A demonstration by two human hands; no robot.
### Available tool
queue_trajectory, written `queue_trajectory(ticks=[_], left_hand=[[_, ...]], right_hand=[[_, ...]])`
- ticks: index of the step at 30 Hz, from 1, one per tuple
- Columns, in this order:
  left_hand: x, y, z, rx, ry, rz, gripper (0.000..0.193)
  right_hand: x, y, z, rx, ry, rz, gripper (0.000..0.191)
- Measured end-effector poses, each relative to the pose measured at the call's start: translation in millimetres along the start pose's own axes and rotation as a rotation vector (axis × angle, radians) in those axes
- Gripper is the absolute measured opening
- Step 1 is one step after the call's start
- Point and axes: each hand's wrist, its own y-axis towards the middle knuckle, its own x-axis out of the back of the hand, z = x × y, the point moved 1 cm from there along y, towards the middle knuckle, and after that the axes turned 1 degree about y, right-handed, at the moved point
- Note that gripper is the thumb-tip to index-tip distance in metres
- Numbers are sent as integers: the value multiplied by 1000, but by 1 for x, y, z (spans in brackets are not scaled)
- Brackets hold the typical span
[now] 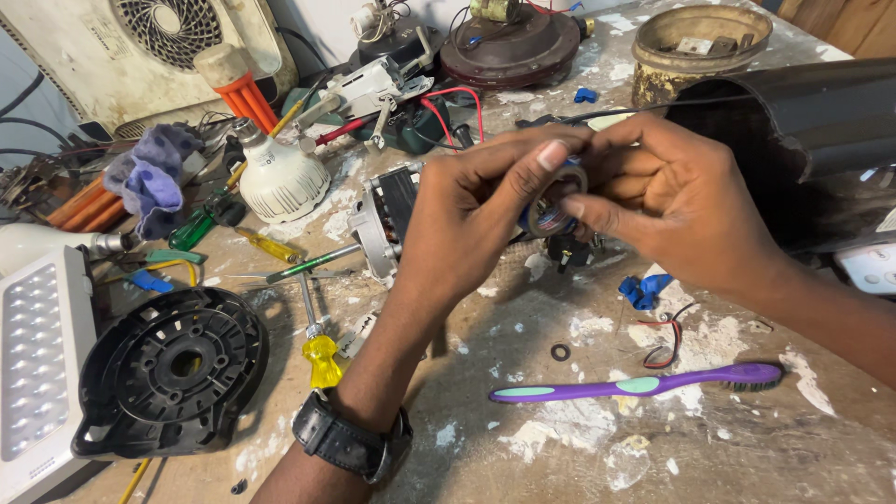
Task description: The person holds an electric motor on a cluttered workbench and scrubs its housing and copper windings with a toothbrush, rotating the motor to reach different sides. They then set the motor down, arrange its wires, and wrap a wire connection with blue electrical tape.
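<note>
**Q:** At the bench's far edge, which containers appear, and with what contents?

**A:** Head view: a round, rusty metal housing [701, 42] stands upper right, with small flat metal pieces lying inside it; what they are cannot be told. A dark dome-shaped cover [511, 45] beside it carries a small wired part on top.

**Q:** Where is the handled item, and how does it look?

**A:** A roll of tape [553, 207], dark blue with a pale inner ring, sits above mid-bench. The left hand [476, 219] pinches its upper edge with thumb and fingers closed on it; the right hand [667, 201] clasps it from the opposite side. Below lie a purple toothbrush [644, 383] and a yellow-handled screwdriver [317, 345].
</note>
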Motion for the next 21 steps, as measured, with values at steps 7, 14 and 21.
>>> queue_trajectory(ticks=[7, 14, 21], left_hand=[[13, -3, -9, -211, 446, -6, 30], [5, -11, -7, -381, 627, 57, 37], [3, -11, -9, -431, 640, 60, 34]], right_hand=[[8, 7, -1, -98, -18, -53, 31], [9, 7, -5, -152, 22, -113, 8], [7, 8, 7, -125, 18, -62, 25]])
